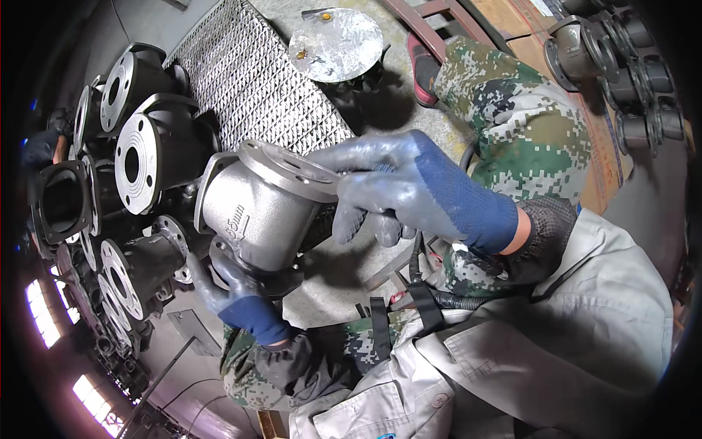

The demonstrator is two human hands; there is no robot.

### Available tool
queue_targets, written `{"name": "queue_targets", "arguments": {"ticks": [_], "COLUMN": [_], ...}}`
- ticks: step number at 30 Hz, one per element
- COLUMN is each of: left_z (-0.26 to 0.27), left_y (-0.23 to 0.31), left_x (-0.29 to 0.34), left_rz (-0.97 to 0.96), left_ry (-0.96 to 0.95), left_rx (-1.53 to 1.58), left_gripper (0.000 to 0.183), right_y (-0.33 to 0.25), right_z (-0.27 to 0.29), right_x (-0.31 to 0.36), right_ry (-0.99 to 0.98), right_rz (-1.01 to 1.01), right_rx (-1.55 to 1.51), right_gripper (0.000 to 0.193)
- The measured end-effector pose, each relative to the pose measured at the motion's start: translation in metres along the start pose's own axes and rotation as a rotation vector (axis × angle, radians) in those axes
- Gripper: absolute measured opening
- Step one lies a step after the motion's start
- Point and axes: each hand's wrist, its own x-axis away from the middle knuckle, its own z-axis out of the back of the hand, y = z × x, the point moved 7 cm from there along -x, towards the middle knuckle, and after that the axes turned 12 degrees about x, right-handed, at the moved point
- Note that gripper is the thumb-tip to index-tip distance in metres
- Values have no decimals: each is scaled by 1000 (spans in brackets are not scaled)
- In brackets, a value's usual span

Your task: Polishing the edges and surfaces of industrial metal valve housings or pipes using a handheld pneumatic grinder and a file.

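A grey cast-metal valve body [256, 212] with round and square-cornered flanges is held up, tilted, in front of me. My left hand [241, 293], in a blue glove with a grey coated palm, grips its lower end; one finger stretches out along the side. My right hand [409, 186], gloved alike, is at the upper right flange, its fingers closed around the rim. Part of those fingertips is hidden behind the flange. Raised lettering marks the casting's side.
More flanged castings [139, 161] are stacked at my left. Behind stand a metal mesh panel [256, 80] and a round stool [336, 44]. Further castings [585, 55] sit on cardboard [534, 33] at the far right. A flat metal plate [194, 329] lies lower left. Another person's gloved hand [44, 148] is at the far left.
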Motion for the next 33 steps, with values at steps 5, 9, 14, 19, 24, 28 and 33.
{"name": "queue_targets", "arguments": {"ticks": [5, 9, 14, 19, 24, 28, 33], "left_z": [-62, -93, -106, -120, -87, -15, 53], "left_y": [78, 92, 111, 109, 108, 62, -9], "left_x": [19, 73, 77, 2, -39, -67, -31], "left_rz": [-542, -679, -742, -410, -757, -417, 185], "left_ry": [-393, -616, -1172, -1217, -626, -373, -124], "left_rx": [-173, -456, -169, 102, -173, 3, 451], "left_gripper": [48, 48, 35, 14, 14, 27, 42], "right_y": [-4, 1, 11, 16, -1, 4, 4], "right_z": [18, 23, 28, 32, 27, 32, 24], "right_x": [8, 9, 11, 10, 9, 9, 2], "right_ry": [84, 38, 75, 146, 86, 138, 241], "right_rz": [58, -10, -14, -8, 4, 69, 64], "right_rx": [-53, -166, -234, -240, -108, -1, 54], "right_gripper": [43, 38, 39, 39, 39, 40, 38]}}
